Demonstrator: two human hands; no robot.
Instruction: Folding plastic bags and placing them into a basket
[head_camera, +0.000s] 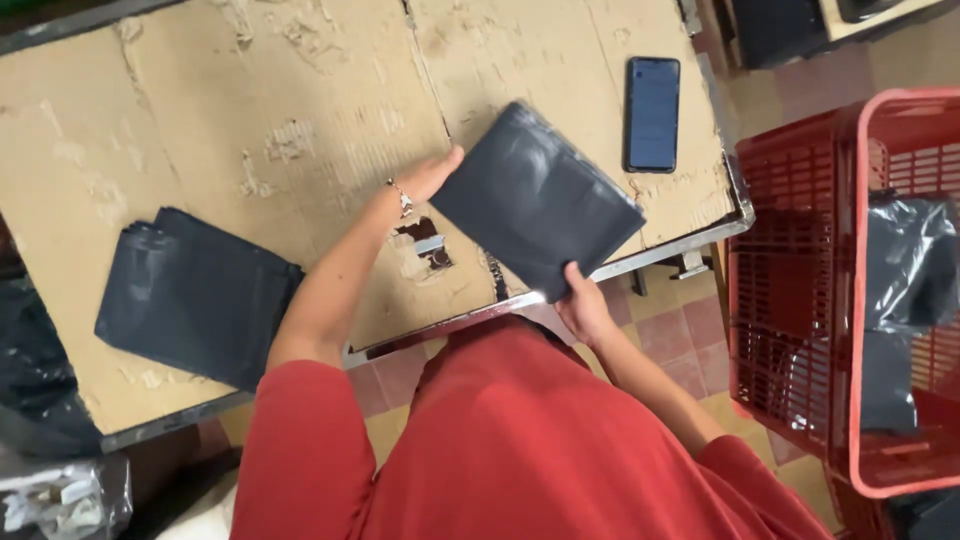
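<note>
My right hand (582, 305) pinches the near corner of a dark grey poly mailer bag (535, 198) at the table's (300, 110) near edge. My left hand (428, 178) lies flat, fingers open, against its left edge. Beyond, a phone (652, 113) lies near the far right corner.

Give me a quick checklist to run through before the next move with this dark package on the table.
1. Left hand on the dark package: ok, flat against its left edge.
2. Right hand grip: ok, pinching the near corner.
3. Phone apart from the package: ok.
4. Stack of dark bags out of the way: ok.
5. Package sealed: cannot tell.
6. Room in the red crate: cannot tell.
</note>
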